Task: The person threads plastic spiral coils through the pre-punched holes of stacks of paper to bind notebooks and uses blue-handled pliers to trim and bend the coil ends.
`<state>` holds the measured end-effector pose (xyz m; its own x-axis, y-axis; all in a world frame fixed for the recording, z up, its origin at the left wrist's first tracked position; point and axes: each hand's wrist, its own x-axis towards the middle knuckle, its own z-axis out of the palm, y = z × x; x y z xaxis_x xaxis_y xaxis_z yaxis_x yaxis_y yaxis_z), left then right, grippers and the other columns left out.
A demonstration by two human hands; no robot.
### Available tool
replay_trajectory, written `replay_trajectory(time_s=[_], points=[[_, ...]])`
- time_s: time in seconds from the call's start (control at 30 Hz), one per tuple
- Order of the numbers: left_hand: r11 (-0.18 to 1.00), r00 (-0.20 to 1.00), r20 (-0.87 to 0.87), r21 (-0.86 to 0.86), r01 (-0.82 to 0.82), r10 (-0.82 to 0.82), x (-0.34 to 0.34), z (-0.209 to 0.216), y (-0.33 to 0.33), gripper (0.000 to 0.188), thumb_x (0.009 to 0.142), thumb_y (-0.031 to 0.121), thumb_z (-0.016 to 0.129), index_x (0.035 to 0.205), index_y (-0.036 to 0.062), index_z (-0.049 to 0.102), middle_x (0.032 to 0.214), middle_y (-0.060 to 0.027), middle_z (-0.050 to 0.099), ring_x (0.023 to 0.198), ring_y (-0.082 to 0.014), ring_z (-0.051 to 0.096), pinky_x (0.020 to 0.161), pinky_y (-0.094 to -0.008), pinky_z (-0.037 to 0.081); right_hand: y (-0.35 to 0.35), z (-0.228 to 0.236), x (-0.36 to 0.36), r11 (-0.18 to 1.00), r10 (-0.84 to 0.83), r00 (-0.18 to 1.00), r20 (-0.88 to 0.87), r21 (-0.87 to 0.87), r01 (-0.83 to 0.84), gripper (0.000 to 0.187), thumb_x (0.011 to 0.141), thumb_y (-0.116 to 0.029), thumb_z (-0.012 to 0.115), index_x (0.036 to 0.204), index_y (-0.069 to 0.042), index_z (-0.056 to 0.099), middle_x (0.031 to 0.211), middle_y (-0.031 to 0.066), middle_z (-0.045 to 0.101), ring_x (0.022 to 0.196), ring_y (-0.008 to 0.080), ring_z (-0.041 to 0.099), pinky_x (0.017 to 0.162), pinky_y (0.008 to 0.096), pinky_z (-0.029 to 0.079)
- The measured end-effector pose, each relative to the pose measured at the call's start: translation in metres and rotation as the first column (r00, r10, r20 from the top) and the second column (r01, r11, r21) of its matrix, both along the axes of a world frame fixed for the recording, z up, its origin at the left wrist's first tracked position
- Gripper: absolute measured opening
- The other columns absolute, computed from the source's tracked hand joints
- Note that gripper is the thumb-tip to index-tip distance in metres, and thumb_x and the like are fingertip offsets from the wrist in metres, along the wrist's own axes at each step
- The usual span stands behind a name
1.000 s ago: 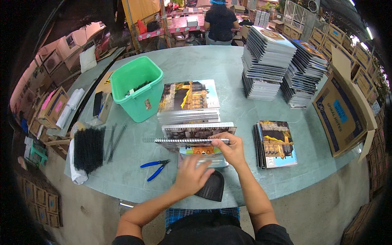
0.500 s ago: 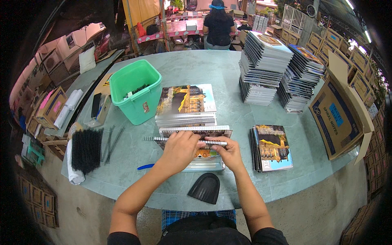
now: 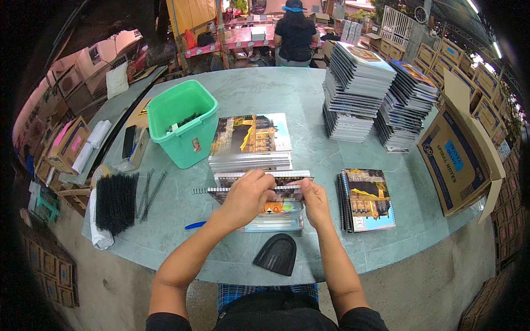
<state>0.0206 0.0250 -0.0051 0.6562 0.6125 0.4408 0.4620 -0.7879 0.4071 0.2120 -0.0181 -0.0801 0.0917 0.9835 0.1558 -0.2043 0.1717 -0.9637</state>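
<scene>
While the right hand [image 3: 314,203] pinches the right end of a notebook [image 3: 218,195] held upright over the bench [image 3: 309,102], near side of the book stack [image 3: 251,137], the left hand [image 3: 249,194] bends across its coiled top edge, fingers curled, hold unclear.

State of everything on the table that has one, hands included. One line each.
Left hand: fingers at the held notebook's spine
Right hand: gripping the notebook's right end
Held notebook: on edge, spine up
Wire coil: end sticking out at left
Green bin: open, black bits inside
Cardboard box: flaps open
Black coils: bunched, a few apart
Blue-handled tool: mostly hidden, jaws unclear
</scene>
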Motion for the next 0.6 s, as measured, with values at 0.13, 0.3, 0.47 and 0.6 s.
replay_trajectory(time_s=[0.13, 0.3, 0.47, 0.6], points=[[0.996, 0.995, 0.068, 0.06, -0.072, 0.068, 0.006, 0.002, -0.008, 0.016, 0.076, 0.011, 0.066, 0.086, 0.002, 0.058, 0.083, -0.0127, 0.059, 0.081, -0.0306, 0.058, 0.071, -0.0412, 0.045, 0.0, 0.003, -0.012, 0.99, -0.093, 0.992, 0.091, 0.114, 0.082, 0.021, 0.091, -0.017, 0.057, 0.094, 0.002, 0.065, 0.084, 0.0024, 0.065, 0.085, 0.0088, 0.056, 0.074, 0.0223, 0.044], [0.99, 0.991, -0.087, 0.102, -0.096, 0.105, -0.006, 0.0, -0.003, 0.021, 0.079, 0.022, 0.065, 0.082, 0.0032, 0.056, 0.083, -0.012, 0.058, 0.079, -0.0302, 0.057, 0.07, -0.0424, 0.045, -0.008, 0.011, -0.014, 0.993, -0.006, 0.996, -0.089, 0.118, 0.016, 0.017, 0.088, -0.01, 0.059, 0.099, 0.002, 0.063, 0.097, 0.0058, 0.065, 0.091, 0.0121, 0.059, 0.083, 0.0268, 0.046], [0.994, 0.994, -0.018, 0.044, -0.104, 0.105, 0.006, 0.014, -0.009, 0.024, 0.078, 0.025, 0.066, 0.082, 0.0038, 0.056, 0.081, -0.0113, 0.059, 0.08, -0.0297, 0.057, 0.07, -0.0409, 0.045, -0.005, 0.003, -0.004, 0.999, -0.001, 1.0, 0.01, 0.047, 0.001, 0.015, 0.087, -0.002, 0.057, 0.101, 0.002, 0.061, 0.105, 0.009, 0.064, 0.098, 0.0156, 0.059, 0.091, 0.0297, 0.045], [0.991, 0.974, -0.187, 0.065, -0.115, 0.126, 0.001, 0.003, -0.007, 0.024, 0.076, 0.022, 0.067, 0.084, 0.0041, 0.054, 0.08, -0.0108, 0.057, 0.083, -0.0299, 0.056, 0.071, -0.0405, 0.045, -0.013, 0.016, -0.014, 0.981, 0.002, 0.99, -0.139, 0.192, 0.025, 0.016, 0.086, -0.001, 0.057, 0.101, 0.002, 0.062, 0.103, 0.0091, 0.064, 0.095, 0.0138, 0.059, 0.089, 0.028, 0.045]])
